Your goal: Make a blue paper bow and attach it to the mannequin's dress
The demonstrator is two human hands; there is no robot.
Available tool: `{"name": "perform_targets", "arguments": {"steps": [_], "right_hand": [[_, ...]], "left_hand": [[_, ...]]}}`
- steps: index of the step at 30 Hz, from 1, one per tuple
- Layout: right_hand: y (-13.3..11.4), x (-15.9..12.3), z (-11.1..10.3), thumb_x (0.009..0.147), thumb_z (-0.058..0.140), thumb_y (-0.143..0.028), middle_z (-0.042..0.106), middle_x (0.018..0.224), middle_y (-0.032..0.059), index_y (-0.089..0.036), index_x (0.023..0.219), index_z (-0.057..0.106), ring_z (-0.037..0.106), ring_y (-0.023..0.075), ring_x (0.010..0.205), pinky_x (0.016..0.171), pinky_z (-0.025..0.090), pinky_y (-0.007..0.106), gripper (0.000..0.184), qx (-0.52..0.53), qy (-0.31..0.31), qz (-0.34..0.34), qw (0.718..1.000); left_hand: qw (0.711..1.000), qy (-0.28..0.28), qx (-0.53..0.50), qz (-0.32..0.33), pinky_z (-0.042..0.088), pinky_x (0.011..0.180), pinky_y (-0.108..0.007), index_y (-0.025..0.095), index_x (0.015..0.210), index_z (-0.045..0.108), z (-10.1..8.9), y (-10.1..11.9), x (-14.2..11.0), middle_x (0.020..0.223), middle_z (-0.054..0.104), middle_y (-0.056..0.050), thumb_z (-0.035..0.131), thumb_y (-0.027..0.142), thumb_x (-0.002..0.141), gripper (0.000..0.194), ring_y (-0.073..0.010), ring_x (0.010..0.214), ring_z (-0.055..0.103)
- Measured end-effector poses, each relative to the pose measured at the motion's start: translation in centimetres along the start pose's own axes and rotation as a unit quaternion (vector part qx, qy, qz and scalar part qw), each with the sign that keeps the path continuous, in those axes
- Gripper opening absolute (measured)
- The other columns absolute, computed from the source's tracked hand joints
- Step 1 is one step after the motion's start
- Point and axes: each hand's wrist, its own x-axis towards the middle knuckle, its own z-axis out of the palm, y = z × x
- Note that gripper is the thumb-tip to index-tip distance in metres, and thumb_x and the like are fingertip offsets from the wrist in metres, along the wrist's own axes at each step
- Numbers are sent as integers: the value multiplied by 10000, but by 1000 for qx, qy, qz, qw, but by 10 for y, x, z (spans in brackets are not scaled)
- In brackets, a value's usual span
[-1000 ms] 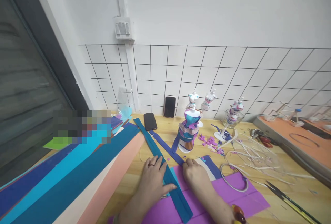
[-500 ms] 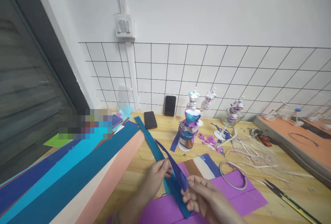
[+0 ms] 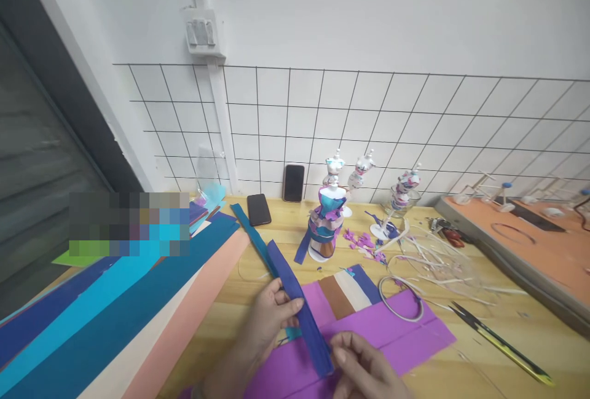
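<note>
My left hand [image 3: 271,316] pinches a dark blue paper strip [image 3: 290,279] near its middle, thumb on top and fingers underneath. The strip slants from upper left to lower right, showing its broad face. At its lower right edge, my right hand [image 3: 364,365] has thumb and forefinger pinched together on the paper; part of this hand is cut off by the frame. A longer teal strip [image 3: 249,227] runs behind the blue one and is partly hidden by it. Purple paper sheets [image 3: 391,337] lie beneath both hands.
Small dress forms, one in a paper dress [image 3: 330,208], stand toward the wall. Long coloured paper sheets [image 3: 152,300] fill the left. Two phones [image 3: 259,209], purple scraps [image 3: 364,240], a metal ring [image 3: 387,307], tangled pale strips [image 3: 433,264], yellow-black tweezers [image 3: 507,347] and an orange-topped board [image 3: 483,227] surround the work.
The blue strip has turned from nearly edge-on to broad side up and now lies over the teal strip. My left hand has shifted its grip onto it. The whole view has shifted slightly.
</note>
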Motion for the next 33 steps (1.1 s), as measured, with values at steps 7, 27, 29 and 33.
{"name": "perform_targets", "arguments": {"steps": [7, 27, 29, 33], "right_hand": [[19, 21, 5, 536, 714, -565, 494, 695, -65, -209, 905, 405, 447, 11, 289, 263, 344, 124, 599, -97, 47, -98, 989], [-23, 22, -20, 649, 532, -643, 443, 408, -84, -151, 671, 502, 405, 50, 277, 298, 290, 152, 494, -225, 52, -56, 971], [-19, 23, -18, 654, 532, -635, 428, 381, -88, -147, 664, 508, 396, 51, 269, 291, 287, 149, 488, -222, 45, -53, 973], [-15, 22, -13, 668, 531, -619, 437, 385, -87, -142, 683, 510, 394, 46, 266, 287, 295, 144, 478, -215, 34, -48, 975]], "left_hand": [[997, 31, 59, 43, 438, 502, -181, 165, 971, 541, 3, -2, 2, 814, 673, -33, 703, 205, 635, 375, -118, 631, 596], [847, 51, 480, 224, 445, 810, -354, 208, 926, 651, -14, 4, 7, 888, 660, -68, 467, 265, 809, 225, -212, 882, 582], [799, 20, 557, 225, 440, 786, -353, 225, 913, 661, -15, 4, 6, 866, 662, -59, 480, 217, 795, 217, -217, 868, 570], [743, -17, 641, 190, 422, 774, -338, 235, 852, 667, -17, 2, 7, 864, 641, -34, 555, 143, 717, 198, -216, 879, 546]]}}
